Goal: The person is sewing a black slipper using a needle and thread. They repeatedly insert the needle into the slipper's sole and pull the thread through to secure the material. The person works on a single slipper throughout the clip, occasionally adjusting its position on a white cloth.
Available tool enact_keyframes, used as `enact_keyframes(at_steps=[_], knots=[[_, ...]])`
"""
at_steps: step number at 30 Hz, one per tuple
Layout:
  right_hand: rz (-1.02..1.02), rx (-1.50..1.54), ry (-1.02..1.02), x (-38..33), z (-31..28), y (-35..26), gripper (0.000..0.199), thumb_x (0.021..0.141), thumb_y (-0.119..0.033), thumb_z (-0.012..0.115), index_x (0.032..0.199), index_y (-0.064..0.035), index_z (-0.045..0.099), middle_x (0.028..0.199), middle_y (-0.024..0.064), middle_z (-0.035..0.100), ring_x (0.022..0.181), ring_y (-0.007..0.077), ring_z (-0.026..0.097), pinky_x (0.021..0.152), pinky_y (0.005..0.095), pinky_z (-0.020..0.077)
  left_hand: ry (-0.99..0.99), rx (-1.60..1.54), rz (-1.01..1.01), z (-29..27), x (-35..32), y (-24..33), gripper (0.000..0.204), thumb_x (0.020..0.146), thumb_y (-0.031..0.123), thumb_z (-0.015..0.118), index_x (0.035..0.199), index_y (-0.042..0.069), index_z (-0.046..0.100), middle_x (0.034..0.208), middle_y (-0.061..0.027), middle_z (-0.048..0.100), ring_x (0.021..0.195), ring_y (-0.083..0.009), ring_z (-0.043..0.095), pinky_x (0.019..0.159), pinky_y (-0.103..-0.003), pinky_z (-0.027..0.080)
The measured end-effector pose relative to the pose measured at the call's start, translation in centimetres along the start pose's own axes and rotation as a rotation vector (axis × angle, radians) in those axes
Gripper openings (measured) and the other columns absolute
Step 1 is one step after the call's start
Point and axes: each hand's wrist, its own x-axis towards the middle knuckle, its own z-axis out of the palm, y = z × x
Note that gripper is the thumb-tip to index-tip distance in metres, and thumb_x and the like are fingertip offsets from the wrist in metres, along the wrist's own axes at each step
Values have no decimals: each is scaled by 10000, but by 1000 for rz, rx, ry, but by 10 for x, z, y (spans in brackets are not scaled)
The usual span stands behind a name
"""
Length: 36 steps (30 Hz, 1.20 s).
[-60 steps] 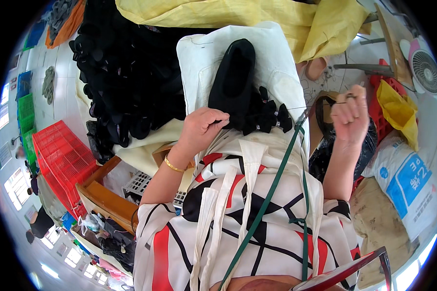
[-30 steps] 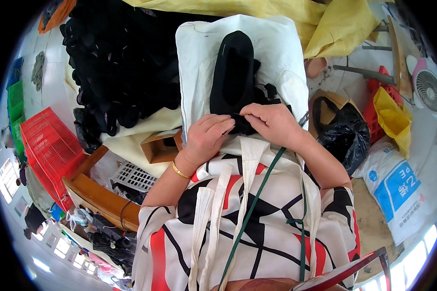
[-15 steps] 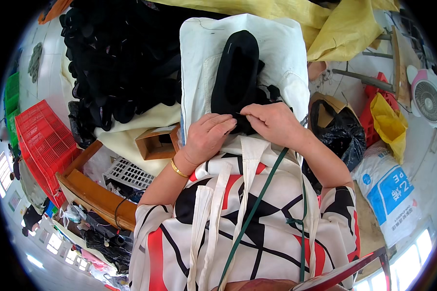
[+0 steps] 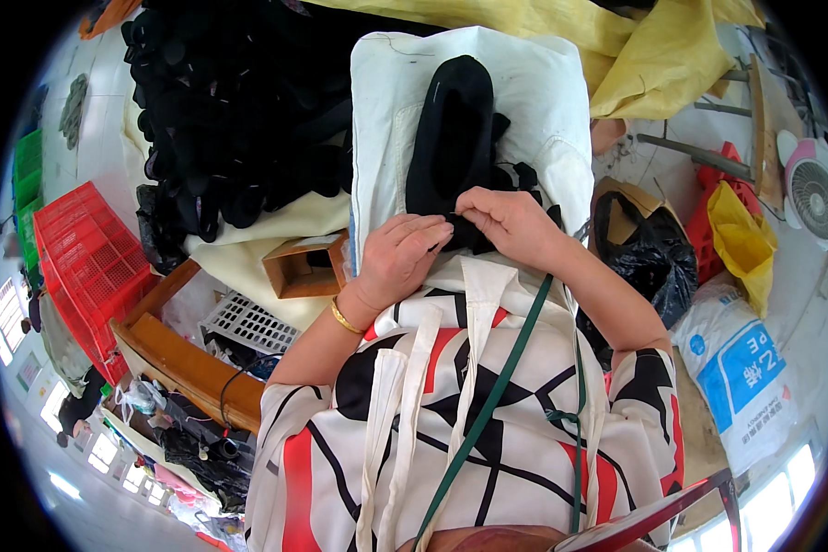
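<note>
A black fabric shoe (image 4: 425, 164) lies lengthwise on a white cloth-covered pad (image 4: 547, 87) in front of me, its opening facing up. At the shoe's near end, my left hand (image 4: 400, 258) is closed, fingers together, gripping the black material. My right hand (image 4: 517, 225) is pinched beside the left fingertips, just over the same end. What sits in that pinch is too small to make out. More black pieces (image 4: 524, 175) lie on the pad to the right of the shoe, partly covered by my right hand.
A big heap of black shoes (image 4: 239, 110) fills the far left. Left are a red crate (image 4: 92, 267), an open wooden box (image 4: 294, 271) and a white perforated basket (image 4: 248, 322). Right are a black plastic bag (image 4: 649, 258), a white-and-blue sack (image 4: 736, 368) and a fan (image 4: 814, 193).
My right hand has drawn up slightly, with its fingers curled tighter. A thin light sliver at its fingertips no longer shows. The left hand keeps its place on the shoe.
</note>
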Motion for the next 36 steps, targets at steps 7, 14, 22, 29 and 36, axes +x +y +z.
enact_keyframes(at_steps=[7, 14, 22, 29, 36], knots=[[158, 20, -32, 11, 0, -17, 133, 984, -144, 563, 1051, -44, 508, 833, 177, 655, 770, 378, 656, 665, 433, 505, -24, 142, 66, 4, 5, 3, 278, 751, -35, 778, 1008, 43, 708, 954, -126, 727, 790, -291, 702, 692, -343, 582], [34, -206, -104, 33, -23, -40, 125, 929, -161, 607, 1030, -89, 593, 862, 129, 655, 799, 372, 658, 670, 454, 508, -88, 286, 172, 2, 3, 0, 312, 738, 13, 711, 1049, 33, 701, 1011, -123, 704, 825, -275, 684, 687, -335, 578], [-9, -138, -302, 52, -26, -22, 145, 944, -213, 589, 969, -96, 671, 978, 90, 598, 944, 293, 624, 815, 411, 504, -50, 354, 191, -2, 9, 1, 290, 753, 36, 721, 1042, 54, 719, 1034, -85, 693, 847, -247, 672, 678, -322, 568], [-48, -2, -363, 54, -27, 0, 149, 967, -202, 579, 956, -61, 625, 979, 109, 567, 925, 308, 596, 815, 391, 487, -30, 455, 220, -5, 19, -1, 278, 739, 105, 779, 1015, 115, 743, 966, -17, 671, 814, -200, 644, 610, -290, 533], [-173, 123, -242, 62, -21, 8, 147, 994, -205, 587, 950, -65, 578, 942, 70, 553, 790, 238, 584, 717, 346, 484, -62, 459, 177, -4, 28, -2, 263, 705, 136, 818, 954, 130, 735, 915, -7, 647, 792, -197, 636, 597, -302, 523]])
